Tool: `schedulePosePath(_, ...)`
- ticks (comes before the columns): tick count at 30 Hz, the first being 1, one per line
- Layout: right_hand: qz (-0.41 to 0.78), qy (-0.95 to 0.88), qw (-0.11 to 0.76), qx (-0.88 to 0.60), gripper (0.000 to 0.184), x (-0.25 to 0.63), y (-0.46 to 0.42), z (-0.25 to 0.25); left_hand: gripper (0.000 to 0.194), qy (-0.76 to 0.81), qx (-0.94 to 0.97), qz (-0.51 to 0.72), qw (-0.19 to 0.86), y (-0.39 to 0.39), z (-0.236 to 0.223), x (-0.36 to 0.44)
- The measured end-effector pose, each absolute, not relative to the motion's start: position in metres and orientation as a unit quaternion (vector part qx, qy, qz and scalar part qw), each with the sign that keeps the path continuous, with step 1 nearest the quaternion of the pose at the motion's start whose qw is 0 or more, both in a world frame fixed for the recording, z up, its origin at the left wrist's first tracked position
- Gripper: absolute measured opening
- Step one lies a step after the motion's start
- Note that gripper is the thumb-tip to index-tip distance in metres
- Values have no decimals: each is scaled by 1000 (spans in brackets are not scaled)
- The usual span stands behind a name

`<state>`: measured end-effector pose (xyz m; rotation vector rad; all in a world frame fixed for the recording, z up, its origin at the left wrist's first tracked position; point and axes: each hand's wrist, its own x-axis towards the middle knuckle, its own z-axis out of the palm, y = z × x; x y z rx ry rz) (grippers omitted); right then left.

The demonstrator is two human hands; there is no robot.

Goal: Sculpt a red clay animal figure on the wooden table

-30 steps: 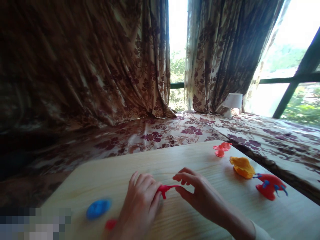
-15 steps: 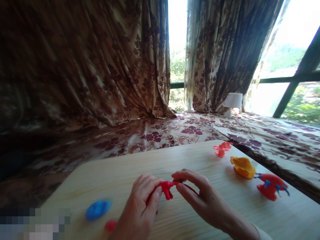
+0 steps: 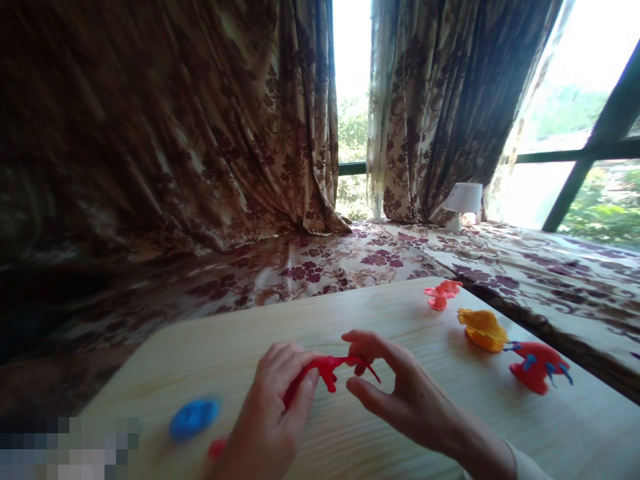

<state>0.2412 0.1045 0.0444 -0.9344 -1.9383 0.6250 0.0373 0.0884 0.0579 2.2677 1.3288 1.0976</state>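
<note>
My left hand point(image 3: 280, 400) is closed around a red modelling-clay figure point(image 3: 327, 372), with short leg-like stubs pointing down. A long thin strand runs out from it to the right and droops at its tip. Thumb and fingers of my right hand point(image 3: 403, 387) are parted around this strand, not pinching it; whether a fingertip touches it I cannot tell. The part of the figure inside my left palm is hidden. Beside my left wrist lies a small red lump point(image 3: 217, 447), partly covered, and farther left a blue disc-shaped clay piece point(image 3: 195, 419).
Along the right side of the wooden table point(image 3: 240, 333) stand a coral clay figure point(image 3: 441, 295), a yellow clay figure point(image 3: 483, 329) and a red one with blue bits point(image 3: 537, 367). Behind are a flowered cloth point(image 3: 310, 270), a white lamp point(image 3: 464, 199) and curtains point(image 3: 240, 120).
My right thumb and fingers have come apart from the strand they were pinching, and its end now hangs between them. My left hand keeps its hold on the figure, shifted slightly left.
</note>
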Motion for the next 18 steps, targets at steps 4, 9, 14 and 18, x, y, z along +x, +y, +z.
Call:
schedulePosePath(4,248,-787,387,-411,35,249,114,41,18,443,824,352,32,94,56,33)
schedulePosePath(9,224,-807,302,-456,12,252,119,39,17,436,835,335,8,95,55,32)
schedulePosePath(14,216,-811,267,-474,10,251,119,43,18,435,837,331,15,93,56,32)
schedulePosePath(18,200,-814,260,-479,19,251,118,42,17,432,840,328,3,94,55,32)
